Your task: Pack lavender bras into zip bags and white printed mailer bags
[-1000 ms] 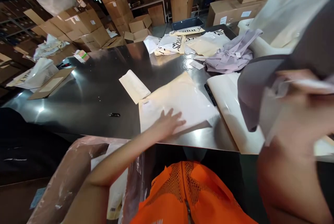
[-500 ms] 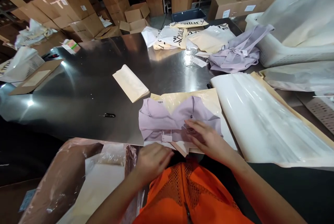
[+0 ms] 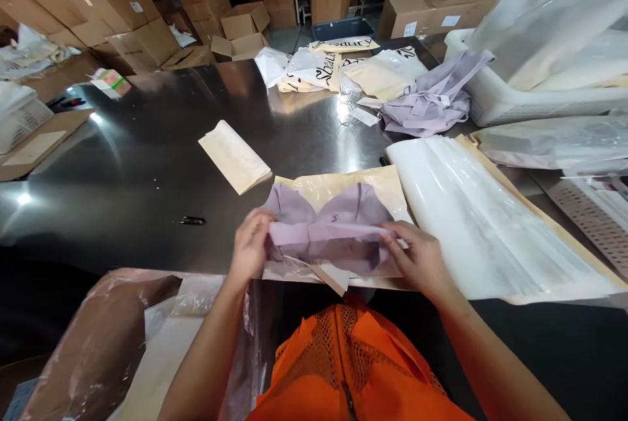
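A folded lilac garment (image 3: 324,231) lies on a cream sheet (image 3: 358,176) at the near edge of the metal table. My left hand (image 3: 252,244) pinches the left end of a raised fold of the cloth, and my right hand (image 3: 412,251) pinches its right end. Between them the fold is stretched across, slightly lifted off the rest. Below it, a tag and its string (image 3: 333,277) poke out toward me. A folded cream paper (image 3: 234,158) rests beyond my left hand.
Stacked plastic bags (image 3: 481,218) lie to the right, near a white basket (image 3: 534,104). Another lilac garment (image 3: 432,104) and printed packages (image 3: 314,71) sit at the back. A small black tool (image 3: 192,220) is at left; a plastic-lined box (image 3: 112,323) stands below the edge.
Both hands have moved onto the garment's sides and taken hold of its lower part, lifting it into a fold. The view has shifted slightly to the right.
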A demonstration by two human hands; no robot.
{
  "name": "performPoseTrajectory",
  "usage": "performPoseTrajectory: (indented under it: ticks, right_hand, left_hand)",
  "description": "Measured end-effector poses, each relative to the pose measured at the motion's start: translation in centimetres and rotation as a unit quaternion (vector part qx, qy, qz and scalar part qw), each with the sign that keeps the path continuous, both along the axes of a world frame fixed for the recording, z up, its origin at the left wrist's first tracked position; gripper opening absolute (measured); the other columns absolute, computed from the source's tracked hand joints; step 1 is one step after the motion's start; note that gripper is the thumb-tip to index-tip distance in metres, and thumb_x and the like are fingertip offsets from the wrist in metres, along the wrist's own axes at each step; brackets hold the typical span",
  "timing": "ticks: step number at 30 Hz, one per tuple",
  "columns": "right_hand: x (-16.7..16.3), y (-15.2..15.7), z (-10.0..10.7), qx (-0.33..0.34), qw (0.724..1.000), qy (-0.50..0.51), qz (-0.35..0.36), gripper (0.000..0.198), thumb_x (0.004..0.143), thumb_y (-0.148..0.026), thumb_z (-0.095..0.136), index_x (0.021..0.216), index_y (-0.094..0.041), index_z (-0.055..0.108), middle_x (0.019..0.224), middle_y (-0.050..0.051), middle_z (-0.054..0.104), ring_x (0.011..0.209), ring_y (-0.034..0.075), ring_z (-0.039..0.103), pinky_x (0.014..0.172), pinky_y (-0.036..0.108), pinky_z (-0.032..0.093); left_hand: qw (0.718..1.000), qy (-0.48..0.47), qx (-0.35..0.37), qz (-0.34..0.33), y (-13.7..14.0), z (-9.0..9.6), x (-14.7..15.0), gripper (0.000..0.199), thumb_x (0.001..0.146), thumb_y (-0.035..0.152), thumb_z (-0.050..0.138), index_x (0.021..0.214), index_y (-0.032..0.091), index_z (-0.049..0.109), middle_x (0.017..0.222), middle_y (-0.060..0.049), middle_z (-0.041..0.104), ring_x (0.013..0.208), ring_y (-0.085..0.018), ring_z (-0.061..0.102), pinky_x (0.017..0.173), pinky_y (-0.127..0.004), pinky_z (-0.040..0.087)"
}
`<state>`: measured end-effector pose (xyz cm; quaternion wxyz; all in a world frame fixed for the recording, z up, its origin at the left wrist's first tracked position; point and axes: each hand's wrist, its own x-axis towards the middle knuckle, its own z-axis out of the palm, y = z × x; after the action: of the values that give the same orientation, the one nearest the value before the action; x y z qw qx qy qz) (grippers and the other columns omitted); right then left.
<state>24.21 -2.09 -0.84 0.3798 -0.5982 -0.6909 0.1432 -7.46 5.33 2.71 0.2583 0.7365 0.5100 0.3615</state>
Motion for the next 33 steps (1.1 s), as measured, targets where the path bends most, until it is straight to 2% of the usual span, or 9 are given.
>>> performPoseTrajectory:
  ticks: [3, 6, 10, 15, 20, 25, 28, 30, 33]
  right_hand:
    - [1.4, 0.3, 1.1, -0.007, 0.978, 0.139, -0.156, 0.031, 0.097, -0.045, 0.049, 0.093, -0.019, 0.066, 0.073, 0.002, 0.064, 0.061, 0.017, 0.058, 0.061, 0.029, 0.049]
    - [1.8, 0.6, 2.2, 0.008, 0.964, 0.175, -0.199, 0.036, 0.098, -0.050, 0.046, 0.090, -0.019, 0.063, 0.076, 0.003, 0.063, 0.064, 0.016, 0.056, 0.063, 0.030, 0.048]
    - [-0.2, 0.2, 2.9, 0.029, 0.998, 0.053, -0.027, 0.023, 0.097, -0.040, 0.053, 0.097, -0.022, 0.066, 0.091, 0.006, 0.068, 0.086, 0.021, 0.063, 0.078, 0.035, 0.051]
    - [-3.5, -0.9, 1.0, -0.016, 0.979, -0.122, 0.162, 0.037, 0.095, -0.033, 0.057, 0.128, -0.018, 0.061, 0.126, 0.012, 0.065, 0.125, 0.033, 0.051, 0.097, 0.051, 0.044]
    - [-3.4, -1.7, -0.1, -0.022, 0.978, -0.102, 0.179, 0.022, 0.097, -0.029, 0.055, 0.106, -0.021, 0.073, 0.111, 0.009, 0.072, 0.123, 0.030, 0.054, 0.098, 0.049, 0.040]
    - [-2.6, -1.8, 0.6, -0.009, 0.978, -0.107, 0.180, 0.025, 0.097, -0.035, 0.055, 0.100, -0.023, 0.076, 0.104, 0.008, 0.074, 0.117, 0.030, 0.058, 0.096, 0.049, 0.038]
    - [-2.2, -1.9, 0.6, -0.017, 0.971, -0.101, 0.216, 0.022, 0.096, -0.028, 0.055, 0.101, -0.026, 0.076, 0.108, 0.007, 0.073, 0.120, 0.030, 0.055, 0.096, 0.049, 0.036]
    - [-1.9, -2.2, 0.2, -0.024, 0.966, -0.100, 0.237, 0.023, 0.093, -0.022, 0.056, 0.101, -0.029, 0.076, 0.113, 0.005, 0.071, 0.126, 0.031, 0.052, 0.097, 0.050, 0.032]
    - [-1.5, -2.6, -0.3, -0.034, 0.965, -0.096, 0.241, 0.025, 0.090, -0.018, 0.059, 0.100, -0.033, 0.076, 0.120, 0.003, 0.069, 0.135, 0.032, 0.045, 0.102, 0.053, 0.024]
  left_hand:
    - [0.999, -0.014, -0.024, 0.043, 0.2, 0.8, -2.9, 0.032, 0.089, 0.052, 0.052, 0.083, 0.021, 0.054, 0.091, -0.004, 0.058, 0.084, -0.019, 0.057, 0.073, -0.030, 0.046]
    - [0.996, 0.088, -0.005, 0.004, -0.8, 1.4, -3.5, 0.039, 0.070, 0.045, 0.079, 0.081, 0.021, 0.051, 0.094, -0.002, 0.053, 0.085, -0.018, 0.056, 0.072, -0.028, 0.044]
    - [0.976, 0.173, 0.017, -0.128, -3.4, 2.0, -2.4, 0.022, 0.085, 0.029, 0.068, 0.075, 0.020, 0.050, 0.094, -0.002, 0.055, 0.087, -0.016, 0.055, 0.073, -0.027, 0.043]
    - [0.940, 0.258, -0.012, -0.221, -5.3, 2.1, -2.4, 0.012, 0.089, 0.019, 0.061, 0.077, 0.020, 0.060, 0.103, -0.004, 0.060, 0.095, -0.020, 0.053, 0.080, -0.033, 0.043]
    - [0.934, 0.300, -0.013, -0.193, -5.6, 2.0, -2.8, 0.007, 0.088, 0.023, 0.063, 0.088, 0.023, 0.070, 0.104, -0.005, 0.061, 0.096, -0.023, 0.054, 0.083, -0.039, 0.044]
    - [0.941, 0.304, 0.068, -0.130, -5.9, 1.9, -0.8, 0.018, 0.092, 0.034, 0.060, 0.089, 0.019, 0.070, 0.093, -0.007, 0.063, 0.088, -0.022, 0.057, 0.079, -0.037, 0.046]
    - [0.931, 0.330, 0.121, -0.098, -6.8, 1.2, 1.5, 0.025, 0.094, 0.032, 0.058, 0.113, 0.018, 0.068, 0.089, -0.008, 0.063, 0.084, -0.023, 0.058, 0.075, -0.036, 0.046]
    - [0.915, 0.359, 0.139, -0.120, -7.7, 0.2, 2.9, 0.035, 0.093, 0.031, 0.058, 0.127, 0.020, 0.062, 0.082, -0.006, 0.060, 0.077, -0.023, 0.056, 0.066, -0.035, 0.043]
    - [0.907, 0.355, 0.167, -0.156, -8.9, -1.6, 4.0, 0.028, 0.093, 0.021, 0.057, 0.119, 0.023, 0.067, 0.068, -0.002, 0.053, 0.064, -0.020, 0.051, 0.056, -0.034, 0.035]
